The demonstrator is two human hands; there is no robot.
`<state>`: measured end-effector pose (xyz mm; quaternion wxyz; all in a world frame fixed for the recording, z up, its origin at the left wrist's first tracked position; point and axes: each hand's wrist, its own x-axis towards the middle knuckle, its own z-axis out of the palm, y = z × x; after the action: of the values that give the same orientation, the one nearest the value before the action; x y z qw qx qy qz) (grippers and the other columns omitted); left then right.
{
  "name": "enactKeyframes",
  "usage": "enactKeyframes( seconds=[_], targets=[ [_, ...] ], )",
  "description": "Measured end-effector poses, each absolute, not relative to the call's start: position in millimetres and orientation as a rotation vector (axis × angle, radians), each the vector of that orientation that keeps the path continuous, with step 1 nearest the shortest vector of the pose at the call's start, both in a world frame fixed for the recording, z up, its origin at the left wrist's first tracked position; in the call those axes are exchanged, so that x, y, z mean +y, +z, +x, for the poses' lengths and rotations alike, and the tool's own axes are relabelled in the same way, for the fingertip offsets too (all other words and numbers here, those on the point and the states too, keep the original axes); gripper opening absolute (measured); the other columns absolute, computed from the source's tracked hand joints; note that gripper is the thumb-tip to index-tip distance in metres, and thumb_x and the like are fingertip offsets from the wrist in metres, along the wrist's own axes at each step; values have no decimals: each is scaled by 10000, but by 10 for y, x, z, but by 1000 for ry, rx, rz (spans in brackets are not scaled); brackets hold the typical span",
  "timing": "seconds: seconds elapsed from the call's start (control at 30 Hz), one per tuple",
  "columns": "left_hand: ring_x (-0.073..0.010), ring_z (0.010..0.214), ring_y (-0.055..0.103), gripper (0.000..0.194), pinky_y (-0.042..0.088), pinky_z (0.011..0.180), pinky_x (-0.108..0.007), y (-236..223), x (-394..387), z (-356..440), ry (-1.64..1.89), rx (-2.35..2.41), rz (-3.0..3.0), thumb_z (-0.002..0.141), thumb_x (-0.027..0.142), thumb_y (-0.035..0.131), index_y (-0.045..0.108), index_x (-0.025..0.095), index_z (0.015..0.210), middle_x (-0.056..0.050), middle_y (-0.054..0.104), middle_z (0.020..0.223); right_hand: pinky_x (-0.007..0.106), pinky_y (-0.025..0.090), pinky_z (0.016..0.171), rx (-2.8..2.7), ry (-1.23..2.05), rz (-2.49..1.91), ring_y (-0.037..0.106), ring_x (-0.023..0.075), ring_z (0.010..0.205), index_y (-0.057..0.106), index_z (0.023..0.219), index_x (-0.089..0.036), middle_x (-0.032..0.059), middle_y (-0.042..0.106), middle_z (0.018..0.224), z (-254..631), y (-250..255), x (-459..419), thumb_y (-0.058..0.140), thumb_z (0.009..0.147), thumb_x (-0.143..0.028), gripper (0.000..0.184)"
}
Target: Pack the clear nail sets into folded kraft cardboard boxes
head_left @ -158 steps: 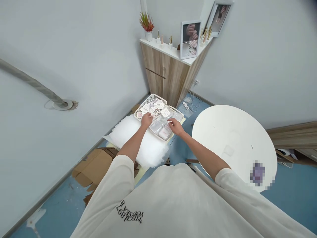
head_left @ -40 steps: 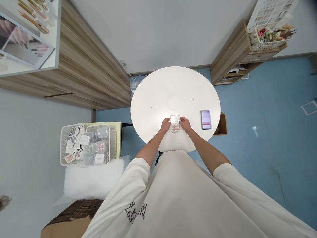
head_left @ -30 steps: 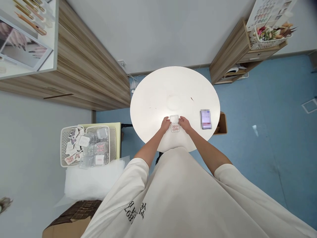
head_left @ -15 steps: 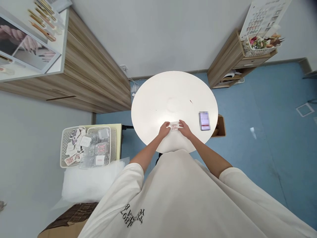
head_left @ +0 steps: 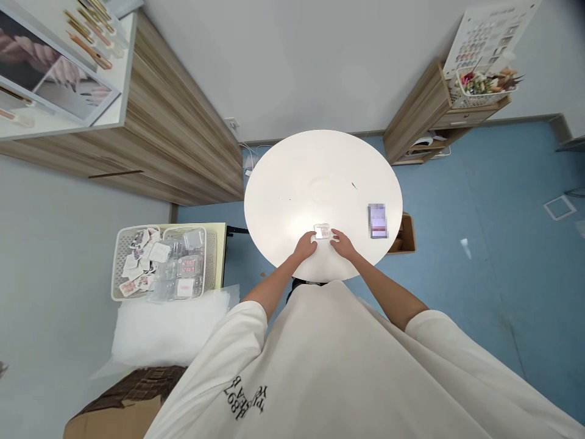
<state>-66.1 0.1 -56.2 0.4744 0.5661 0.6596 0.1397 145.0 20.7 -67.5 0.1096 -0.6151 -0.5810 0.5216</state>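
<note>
A small clear plastic box (head_left: 322, 231) with pinkish pieces, which look like press-on nails, lies near the front of the round white table (head_left: 292, 158). My left hand (head_left: 304, 246) rests at its left side, thumb and fingers apart, fingertips close to the edge. Opposite it, my right hand (head_left: 343, 244) sits at the right side with its fingers spread in the same way. Whether the fingertips still touch the box is too small to tell. Farther right on the table lies a phone (head_left: 378, 221) with a blurred screen.
At left, white baskets (head_left: 210, 259) hold clear boxes and cards, beside white wrapping sheets (head_left: 169, 332) and a cardboard box (head_left: 114, 421). Wooden cabinets (head_left: 183, 122) stand behind on the left, with a smaller one (head_left: 414, 116) at back right. A brown bin (head_left: 408, 235) is partly under the table.
Both hands have drawn back slightly toward my body, loosening from around the plastic box, which shows more fully. The box sits slightly farther from me. My view has shifted a little.
</note>
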Motion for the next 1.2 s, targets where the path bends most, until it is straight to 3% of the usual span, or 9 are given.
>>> enactKeyframes(
  seconds=[0.1, 0.27, 0.47, 0.7, 0.87, 1.2],
  targets=[
    [-243, 1439, 426, 556, 350, 1198, -400, -559, -69, -641, 203, 1543, 1663, 906, 136, 434, 480, 163, 1459, -101, 476, 1550, 452, 423, 1142, -2127, 1319, -1797, 439, 279, 1409, 365, 1569, -204, 104, 390, 1597, 1447, -662, 157, 440, 931, -243, 644],
    [-292, 1518, 287, 638, 297, 1205, -485, -540, -184, -595, -98, 1432, 1960, 901, 128, 445, 369, 167, 1533, -124, 306, 1650, 494, 378, 1133, -2784, 973, -1667, 293, 327, 1485, 243, 1620, -183, 75, 165, 1698, 1460, -668, 76, 418, 915, -170, 727],
    [-312, 1528, 247, 716, 244, 1209, -509, -564, -237, -561, -251, 1420, 2026, 889, 126, 467, 269, 183, 1574, -127, 189, 1689, 479, 378, 1117, -2995, 812, -1613, 312, 331, 1469, 102, 1649, -178, 49, 45, 1710, 1475, -711, 19, 442, 871, -156, 850],
    [-346, 1499, 291, 732, 245, 1187, -530, -597, -274, -525, -239, 1410, 1953, 866, 135, 491, 278, 154, 1566, -160, 94, 1700, 515, 379, 1098, -2805, 1028, -1681, 365, 366, 1419, 197, 1632, -188, 33, 45, 1710, 1418, -676, 16, 460, 854, -182, 821],
    [-348, 1502, 279, 739, 207, 1196, -560, -577, -302, -538, -136, 1435, 1879, 853, 146, 502, 299, 228, 1559, -104, 131, 1703, 524, 323, 1144, -2699, 1133, -1721, 337, 369, 1440, 209, 1624, -206, 29, 72, 1712, 1385, -630, -1, 510, 843, -243, 838],
    [-358, 1507, 260, 714, 171, 1207, -574, -517, -396, -1072, -141, 1544, 1819, 867, 154, 479, 312, 226, 1557, -103, 192, 1691, 542, 276, 1171, -2740, 1159, -1634, 305, 379, 1458, 249, 1608, -189, 57, 96, 1710, 791, -620, -22, 547, 807, -280, 859]
  ],
)
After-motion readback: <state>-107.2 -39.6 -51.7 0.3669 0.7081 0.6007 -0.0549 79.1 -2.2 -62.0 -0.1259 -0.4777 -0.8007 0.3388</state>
